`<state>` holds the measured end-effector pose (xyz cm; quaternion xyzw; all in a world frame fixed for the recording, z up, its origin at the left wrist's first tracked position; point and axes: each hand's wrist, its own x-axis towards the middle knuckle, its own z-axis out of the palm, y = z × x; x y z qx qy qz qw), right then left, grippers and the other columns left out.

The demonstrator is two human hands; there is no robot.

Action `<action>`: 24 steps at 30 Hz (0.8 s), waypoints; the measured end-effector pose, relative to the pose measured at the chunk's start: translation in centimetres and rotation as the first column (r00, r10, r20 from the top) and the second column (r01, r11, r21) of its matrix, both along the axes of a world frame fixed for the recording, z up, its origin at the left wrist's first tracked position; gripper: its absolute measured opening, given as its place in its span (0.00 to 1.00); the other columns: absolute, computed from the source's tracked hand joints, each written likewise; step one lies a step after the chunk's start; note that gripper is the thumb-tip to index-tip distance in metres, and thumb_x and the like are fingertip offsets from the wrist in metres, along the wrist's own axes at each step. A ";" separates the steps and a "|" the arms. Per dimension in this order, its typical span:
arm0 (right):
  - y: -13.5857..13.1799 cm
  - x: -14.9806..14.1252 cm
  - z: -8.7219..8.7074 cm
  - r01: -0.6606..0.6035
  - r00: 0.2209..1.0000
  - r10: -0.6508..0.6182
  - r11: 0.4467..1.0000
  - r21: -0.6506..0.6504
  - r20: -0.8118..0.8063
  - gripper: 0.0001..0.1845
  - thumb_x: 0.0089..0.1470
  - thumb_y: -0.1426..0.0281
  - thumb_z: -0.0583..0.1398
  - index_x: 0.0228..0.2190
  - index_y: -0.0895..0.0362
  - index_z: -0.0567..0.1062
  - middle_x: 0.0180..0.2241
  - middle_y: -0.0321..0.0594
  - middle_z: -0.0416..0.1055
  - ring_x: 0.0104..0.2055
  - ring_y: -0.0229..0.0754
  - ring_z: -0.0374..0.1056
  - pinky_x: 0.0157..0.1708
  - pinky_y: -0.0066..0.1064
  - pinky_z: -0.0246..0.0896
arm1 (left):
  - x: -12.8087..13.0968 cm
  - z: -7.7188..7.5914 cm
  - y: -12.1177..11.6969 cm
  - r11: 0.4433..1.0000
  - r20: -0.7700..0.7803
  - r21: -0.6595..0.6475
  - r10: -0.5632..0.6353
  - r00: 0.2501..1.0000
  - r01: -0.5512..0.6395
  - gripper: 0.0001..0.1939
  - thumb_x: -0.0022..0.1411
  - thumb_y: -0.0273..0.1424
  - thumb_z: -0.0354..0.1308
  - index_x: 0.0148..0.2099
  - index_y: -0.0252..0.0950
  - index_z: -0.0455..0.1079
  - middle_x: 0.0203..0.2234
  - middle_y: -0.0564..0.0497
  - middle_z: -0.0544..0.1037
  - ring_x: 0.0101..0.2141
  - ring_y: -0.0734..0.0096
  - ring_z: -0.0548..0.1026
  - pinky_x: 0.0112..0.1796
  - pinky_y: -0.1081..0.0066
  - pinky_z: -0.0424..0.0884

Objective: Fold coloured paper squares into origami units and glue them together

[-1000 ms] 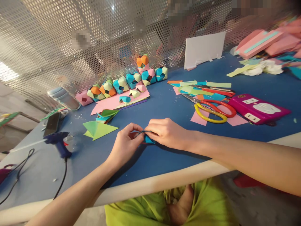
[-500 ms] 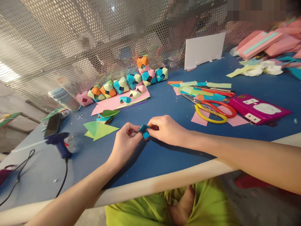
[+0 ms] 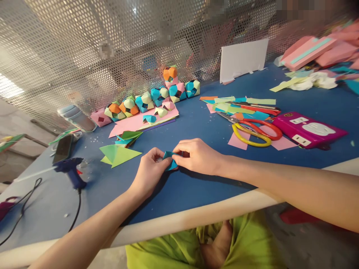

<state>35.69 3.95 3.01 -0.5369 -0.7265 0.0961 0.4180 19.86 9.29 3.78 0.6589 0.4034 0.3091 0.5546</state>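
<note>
A small folded piece of blue paper is pinched between my two hands, low over the blue tabletop. My left hand grips its left side between thumb and fingers. From the right, my right hand holds the other side with thumb and forefinger, covering part of it. Left of my left hand lie light green folded paper pieces, with a darker green and blue folded stack behind them. Farther back, small folded units rest on a pink sheet.
Several colourful paper balls line the mesh screen. To the right are scissors, paper strips, a magenta power strip and a white board. A glue gun, phone and bottle sit left.
Both hands stay close together, turning the blue paper between their fingers. It stood up as a point half a second ago and now appears flatter, with the right fingertips over its right part.
</note>
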 end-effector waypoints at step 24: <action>-0.3 0.3 0.6 0.041 0.984 -0.062 0.991 -0.129 -0.165 0.08 0.49 0.77 0.62 0.20 0.62 0.76 0.22 0.38 0.74 0.23 0.32 0.65 0.25 0.23 0.53 | -0.7 0.6 -0.2 0.974 -0.178 0.200 -0.065 0.982 0.101 0.13 0.55 0.35 0.59 0.22 0.34 0.70 0.18 0.57 0.67 0.23 0.76 0.61 0.24 0.76 0.57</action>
